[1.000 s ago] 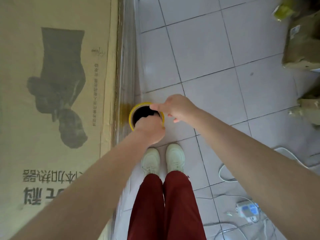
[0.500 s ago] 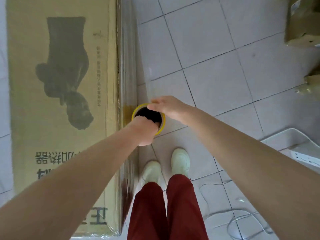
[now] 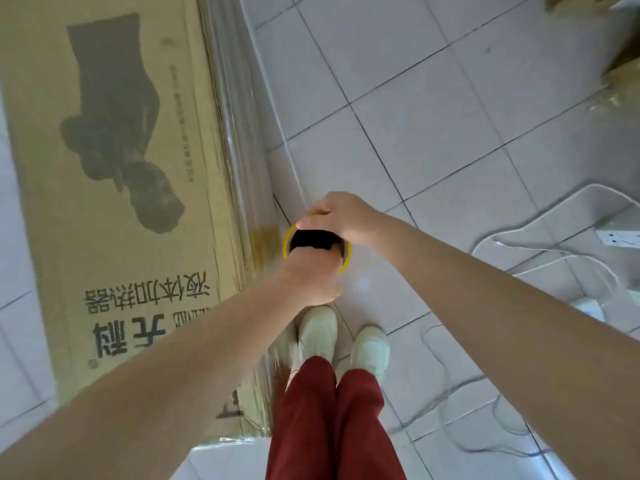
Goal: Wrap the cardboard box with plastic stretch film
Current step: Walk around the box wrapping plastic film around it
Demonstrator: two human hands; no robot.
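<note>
- Two hands on one roll: my left hand [image 3: 313,277] has its fingers pushed down into the dark core of the film roll [image 3: 317,244], closed inside it, and my right hand [image 3: 341,216] pinches the far side of the yellow rim from above.
- Roll stands upright, long axis pointing at the floor, so I only see its top ring; the rest is hidden under my hands.
- Cardboard box [image 3: 114,188] lies flat on the floor [image 3: 433,140] to my left, long axis running away from me; the roll is just beside its right long edge.
- Film [image 3: 239,140] already runs in layers along that right side of the box, shiny and wrinkled; a stretch leads from there to the roll.
- Key relation: the box is left of both hands, and the left arm is the nearer one to it, so the film pays out leftward off the roll.
- My guess at the next step: walk the upright roll on along the box edge, keeping tension.
- My shoes [image 3: 343,336] are right under the roll, close to the box edge.
- White cables [image 3: 554,252] lie on the tiles to my right, well apart from the roll; a trip risk if I step that way.
</note>
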